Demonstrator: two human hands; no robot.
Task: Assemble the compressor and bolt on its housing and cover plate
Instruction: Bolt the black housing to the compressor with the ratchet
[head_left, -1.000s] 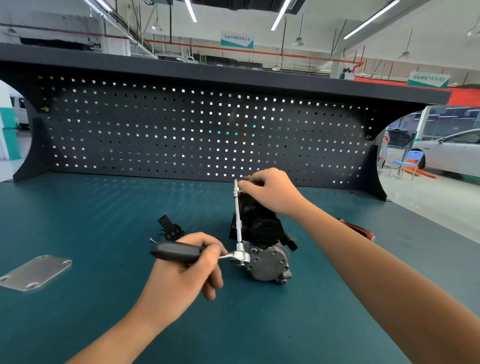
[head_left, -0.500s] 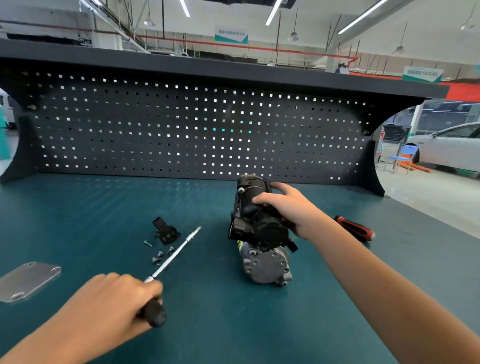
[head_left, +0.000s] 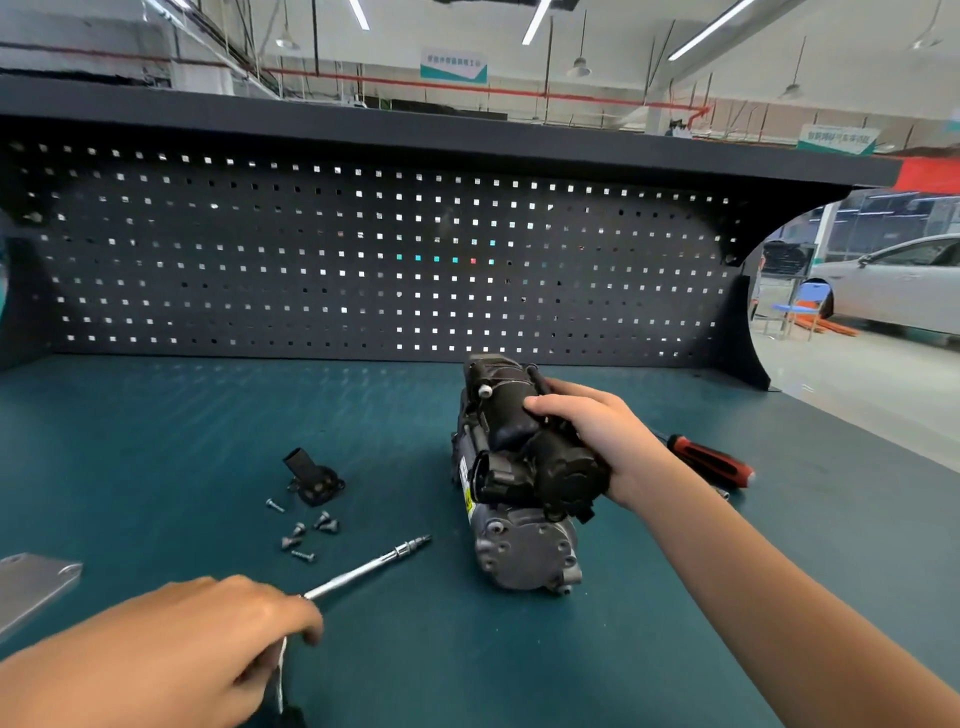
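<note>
The compressor (head_left: 519, 467) lies on its side at mid-bench on the teal mat (head_left: 156, 441), its black upper section joined to the grey metal end that faces the camera, so the main body looks largely put together. Whether every housing bolt is in cannot be told from this angle. The right hand (head_left: 597, 441) grips the black section from the far side, thumb on top and fingers wrapped round it. The left hand (head_left: 197, 639), low in the view, curls its fingers over the near end of the ratchet wrench (head_left: 363, 569), whose long extension lies on the mat and points toward the compressor, its tip apart from it. Plenty seems left: the cover plate (head_left: 36, 582) lies well apart at the left edge, not yet fitted; a handful of loose bolts (head_left: 306, 532) sits between plate and compressor; and a small black fitting (head_left: 311, 478) lies just beyond them. A red-handled screwdriver (head_left: 711, 462) rests behind the right wrist, and a pegboard (head_left: 311, 260) backs the bench. Nothing blocks the plate's path to the compressor, though the scattered bolts could be swept aside by the wrench.
</note>
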